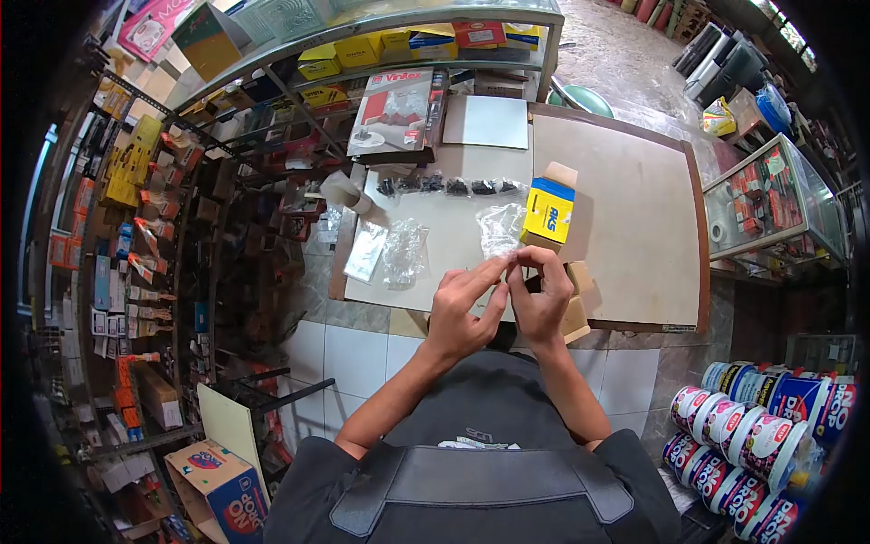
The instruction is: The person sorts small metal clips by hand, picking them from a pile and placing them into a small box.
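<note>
A crumpled clear plastic bag (499, 227) lies at the near middle of the table, its near edge at my fingertips. My left hand (464, 310) pinches that edge between fingers and thumb. From the other side, my right hand (542, 295) also has its thumb and index finger closed on the bag. Just beyond my right hand stands a yellow and blue box (550, 213) with its top flap up. Farther back, several small clear packets of black pieces (457, 187) lie in a row. What lies inside the bag at my fingertips is too small to make out.
On the left of the table (625, 208) are loose clear bags (405, 254), a flat stack of plastic sleeves (365, 252) and a whitish cup (346, 191). A Vinilex box (391, 113) stands at the back. Open cardboard flaps (577, 313) sit by my right wrist.
</note>
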Action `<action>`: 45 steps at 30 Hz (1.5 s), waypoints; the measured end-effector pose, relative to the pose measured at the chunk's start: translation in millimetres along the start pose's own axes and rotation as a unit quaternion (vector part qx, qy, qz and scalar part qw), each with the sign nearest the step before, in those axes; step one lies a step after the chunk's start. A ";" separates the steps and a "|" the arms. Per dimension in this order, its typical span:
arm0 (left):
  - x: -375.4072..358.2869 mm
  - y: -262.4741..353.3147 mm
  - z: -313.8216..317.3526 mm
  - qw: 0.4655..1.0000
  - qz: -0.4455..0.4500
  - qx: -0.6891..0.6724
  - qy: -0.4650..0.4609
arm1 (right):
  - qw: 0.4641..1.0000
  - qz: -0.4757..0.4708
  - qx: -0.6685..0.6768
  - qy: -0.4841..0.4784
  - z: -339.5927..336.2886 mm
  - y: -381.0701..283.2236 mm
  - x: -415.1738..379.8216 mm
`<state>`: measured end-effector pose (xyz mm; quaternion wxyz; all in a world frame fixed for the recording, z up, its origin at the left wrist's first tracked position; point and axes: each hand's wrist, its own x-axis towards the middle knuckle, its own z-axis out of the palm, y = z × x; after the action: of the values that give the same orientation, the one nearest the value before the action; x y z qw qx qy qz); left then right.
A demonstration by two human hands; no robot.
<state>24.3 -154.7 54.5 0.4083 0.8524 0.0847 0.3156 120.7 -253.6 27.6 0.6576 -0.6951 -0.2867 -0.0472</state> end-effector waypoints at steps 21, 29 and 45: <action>9.3 -12.7 16.0 0.983 0.010 0.039 0.182 | 0.997 -0.064 0.004 0.031 8.9 2.0 13.6; 4.9 -24.3 -1.8 0.977 0.027 0.029 0.210 | 0.992 -0.121 -0.039 0.006 30.1 -9.0 10.0; -16.5 -51.0 -58.9 0.965 -0.024 0.092 0.243 | 0.994 -0.096 -0.020 -0.042 82.5 -26.2 -9.6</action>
<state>-18.7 -90.3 36.1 0.3031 0.7815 0.2303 0.4943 74.9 -179.9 35.9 0.6236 -0.6785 -0.3785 -0.0863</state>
